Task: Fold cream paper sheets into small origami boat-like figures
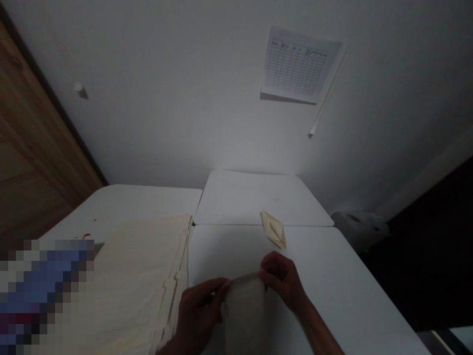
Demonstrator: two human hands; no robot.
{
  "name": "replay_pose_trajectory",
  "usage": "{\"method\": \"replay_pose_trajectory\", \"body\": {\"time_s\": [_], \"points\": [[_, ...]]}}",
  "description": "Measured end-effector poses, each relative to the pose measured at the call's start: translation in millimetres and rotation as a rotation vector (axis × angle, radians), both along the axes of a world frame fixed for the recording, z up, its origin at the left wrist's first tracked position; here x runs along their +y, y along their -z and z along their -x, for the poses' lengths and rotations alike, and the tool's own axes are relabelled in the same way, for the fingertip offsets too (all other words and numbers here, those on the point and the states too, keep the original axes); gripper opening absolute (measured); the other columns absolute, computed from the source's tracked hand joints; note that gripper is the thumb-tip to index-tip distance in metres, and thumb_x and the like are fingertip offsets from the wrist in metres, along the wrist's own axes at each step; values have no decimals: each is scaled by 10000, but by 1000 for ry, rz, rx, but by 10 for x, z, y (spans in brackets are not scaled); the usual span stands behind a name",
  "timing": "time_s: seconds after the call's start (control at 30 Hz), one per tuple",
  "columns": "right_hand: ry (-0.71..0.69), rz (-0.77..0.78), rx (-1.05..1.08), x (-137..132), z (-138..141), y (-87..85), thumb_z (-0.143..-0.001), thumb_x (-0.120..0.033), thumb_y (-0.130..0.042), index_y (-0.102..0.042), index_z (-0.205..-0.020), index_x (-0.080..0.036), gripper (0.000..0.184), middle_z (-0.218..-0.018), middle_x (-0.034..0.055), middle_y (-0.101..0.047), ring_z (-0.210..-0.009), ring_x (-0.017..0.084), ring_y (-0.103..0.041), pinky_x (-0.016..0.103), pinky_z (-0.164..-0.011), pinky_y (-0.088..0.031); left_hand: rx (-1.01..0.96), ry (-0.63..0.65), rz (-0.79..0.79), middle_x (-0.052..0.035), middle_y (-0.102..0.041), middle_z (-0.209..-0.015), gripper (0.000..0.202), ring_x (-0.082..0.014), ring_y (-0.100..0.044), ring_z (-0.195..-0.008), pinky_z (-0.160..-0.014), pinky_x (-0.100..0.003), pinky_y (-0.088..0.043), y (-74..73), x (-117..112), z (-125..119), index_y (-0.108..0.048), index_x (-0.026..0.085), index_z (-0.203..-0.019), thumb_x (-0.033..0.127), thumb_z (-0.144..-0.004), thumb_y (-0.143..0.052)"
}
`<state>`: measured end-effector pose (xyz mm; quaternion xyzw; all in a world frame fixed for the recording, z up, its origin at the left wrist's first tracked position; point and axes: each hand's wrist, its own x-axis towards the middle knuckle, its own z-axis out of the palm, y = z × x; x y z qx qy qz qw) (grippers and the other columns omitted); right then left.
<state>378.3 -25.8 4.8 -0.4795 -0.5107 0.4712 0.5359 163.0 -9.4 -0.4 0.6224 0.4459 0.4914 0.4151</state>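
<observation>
A narrow piece of beige cloth [246, 315] hangs between my two hands above the white table. My left hand [201, 308] pinches its upper left corner between thumb and fingers. At the upper right corner, my right hand [283, 278] grips it in the same way. The cloth's top edge is stretched nearly straight, and its lower end runs out of view. Just beyond my right hand lies a small folded cream piece [274, 230], flat on the table. To the left of my left hand is a stack of cream fabric [129, 276] with uneven layered edges.
White tabletops [318, 276] meet at seams and reach the wall. A printed sheet [301, 66] hangs on the wall beside a thin white strip [328, 91]. A blurred blue item [44, 281] lies at the left. A whitish plastic bag [360, 229] stands beyond the right edge.
</observation>
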Motion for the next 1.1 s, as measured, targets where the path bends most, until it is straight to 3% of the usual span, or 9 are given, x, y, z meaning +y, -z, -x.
{"method": "replay_pose_trajectory", "body": {"time_s": [0.17, 0.37, 0.5, 0.7, 1.1], "points": [[-46, -100, -371, -65, -72, -210, -772, -230, -649, -580, -720, -179, 100, -621, -13, -600, -569, 117, -560, 221, -539, -435, 21, 68, 1, 0, -687, -576, 186, -103, -544, -321, -305, -155, -438, 3, 10, -6, -734, 193, -722, 352, -783, -661], [-139, -50, -660, -132, -117, -429, -749, -197, -647, -592, -736, -195, 57, -611, -26, -605, -553, 111, -559, 212, -538, -432, 120, 157, -78, -15, -705, -621, 207, -148, -650, -483, -387, -157, -499, -170, 12, -6, -735, 202, -714, 335, -817, -616], [-200, 13, -738, -136, -124, -494, -718, -217, -689, -594, -721, -189, 99, -592, -31, -586, -529, 99, -532, 189, -489, -390, 164, 147, -126, -17, -710, -636, 209, -161, -675, -547, -450, -172, -533, -224, 11, -6, -732, 202, -709, 327, -822, -608], [-230, 66, -805, -126, -97, -580, -737, -240, -682, -611, -723, -170, 101, -601, -25, -605, -539, 87, -536, 159, -460, -347, 191, 111, -179, -12, -722, -656, 191, -145, -658, -511, -452, -180, -533, -180, 19, 4, -742, 210, -733, 298, -820, -596], [-195, 37, -866, -153, -84, -615, -768, -250, -657, -631, -753, -187, 70, -601, -24, -621, -524, 85, -562, 155, -469, -363, 187, 128, -167, 1, -699, -613, 204, -141, -647, -502, -445, -166, -520, -242, -2, 2, -725, 203, -715, 309, -826, -592]]}}
